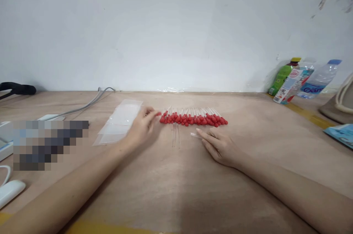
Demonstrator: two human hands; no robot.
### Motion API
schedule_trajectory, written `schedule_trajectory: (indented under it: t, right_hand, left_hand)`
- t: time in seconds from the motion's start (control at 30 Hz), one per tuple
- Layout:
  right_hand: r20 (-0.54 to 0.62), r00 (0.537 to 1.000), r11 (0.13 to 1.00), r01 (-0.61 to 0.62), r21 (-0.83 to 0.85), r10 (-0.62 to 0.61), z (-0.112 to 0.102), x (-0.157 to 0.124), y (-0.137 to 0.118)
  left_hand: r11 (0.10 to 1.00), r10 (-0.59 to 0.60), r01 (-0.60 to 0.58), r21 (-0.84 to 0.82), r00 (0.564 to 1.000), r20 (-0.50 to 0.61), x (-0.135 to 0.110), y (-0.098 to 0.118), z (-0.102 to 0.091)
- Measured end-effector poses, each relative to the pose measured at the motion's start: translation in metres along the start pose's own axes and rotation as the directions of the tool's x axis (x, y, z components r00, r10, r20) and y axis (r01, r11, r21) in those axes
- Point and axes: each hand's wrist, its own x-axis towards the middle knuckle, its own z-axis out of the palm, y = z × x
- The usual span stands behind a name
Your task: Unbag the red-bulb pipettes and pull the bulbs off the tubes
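1. Pinching is being done by the bare left hand (140,127): its thumb and finger are closed on a small red piece (158,114). Whether a stick is joined to that piece cannot be told.
2. Thin white sticks with round red tips (193,119) are lined up side by side on the light brown wooden table (154,186), in the middle. Their red ends are turned toward the person, and their white ends are pointed at the plain white wall (165,35). The left hand is held just beside the left end of this row.
3. A thin, shiny, see-through strip (195,135) is touched by the bare right hand (222,145), near the front of the row. Whether it is gripped or just pressed cannot be told.
4. Between the two hands, a few thin, straight, silvery pieces (179,138) are laid out, with their far ends close to the red tips.
5. Flat, see-through plastic sheets (121,118) are spread over one another behind the left wrist.
6. At the far right, a green bottle with a yellow cap (282,77) and a clear bottle with a blue cap (321,81) are seen near the wall.
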Motion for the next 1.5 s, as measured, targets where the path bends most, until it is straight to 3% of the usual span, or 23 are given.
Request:
schedule_trajectory:
  t: [0.1, 0.2, 0.3, 0.47, 0.53, 0.67, 0.8, 0.87, 0.97, 1.23, 1.37, 1.5]
  right_hand:
    - [0.007, 0.997, 0.994, -0.075, 0.074, 0.075, 0.002, 0.005, -0.003]
    - [-0.019, 0.992, 0.986, -0.118, 0.121, 0.121, 0.01, 0.013, -0.005]
    - [-0.063, 0.991, 0.985, -0.112, 0.128, 0.12, 0.022, 0.021, -0.007]
    - [-0.09, 0.989, 0.988, -0.104, 0.115, 0.114, 0.04, 0.033, -0.013]
    - [-0.096, 0.989, 0.989, -0.106, 0.107, 0.117, 0.045, 0.036, -0.014]
    - [-0.087, 0.99, 0.99, -0.106, 0.098, 0.114, 0.051, 0.041, -0.016]
    - [-0.056, 0.993, 0.99, -0.093, 0.109, 0.1, 0.053, 0.045, -0.017]
    - [-0.027, 0.995, 0.988, -0.094, 0.123, 0.098, 0.052, 0.046, -0.019]
    - [0.024, 0.995, 0.985, -0.1, 0.143, 0.098, 0.049, 0.046, -0.021]
    - [0.11, 0.989, 0.978, -0.12, 0.172, 0.102, 0.04, 0.048, -0.025]
    - [0.059, 0.992, 0.983, -0.119, 0.141, 0.112, 0.038, 0.049, -0.026]
    - [-0.037, 0.991, 0.981, -0.119, 0.153, 0.127, 0.033, 0.043, -0.023]
  left_hand:
    - [0.953, -0.291, 0.282, 0.109, 0.954, 0.071, 0.012, -0.035, -0.015]
    - [0.848, -0.525, 0.491, 0.2, 0.83, 0.188, 0.012, -0.067, -0.027]
    - [0.789, -0.613, 0.567, 0.236, 0.752, 0.241, 0.005, -0.085, -0.029]
    - [0.777, -0.629, 0.57, 0.268, 0.716, 0.301, 0.0, -0.088, -0.026]
    - [0.788, -0.609, 0.532, 0.309, 0.745, 0.273, 0.001, -0.084, -0.024]
    - [0.858, -0.404, 0.354, 0.372, 0.913, 0.064, -0.001, -0.068, -0.016]
    - [0.933, -0.226, 0.197, 0.3, 0.972, 0.064, -0.003, -0.04, 0.0]
    - [0.953, -0.19, 0.159, 0.258, 0.976, 0.101, 0.0, -0.026, 0.008]
    - [0.954, -0.24, 0.209, 0.214, 0.962, 0.13, 0.011, -0.014, 0.017]
    - [0.889, -0.442, 0.41, 0.204, 0.884, 0.15, 0.033, -0.016, 0.043]
    - [0.882, -0.46, 0.434, 0.183, 0.876, 0.143, 0.03, -0.016, 0.053]
    - [0.899, -0.42, 0.417, 0.132, 0.907, 0.002, 0.024, -0.013, 0.056]
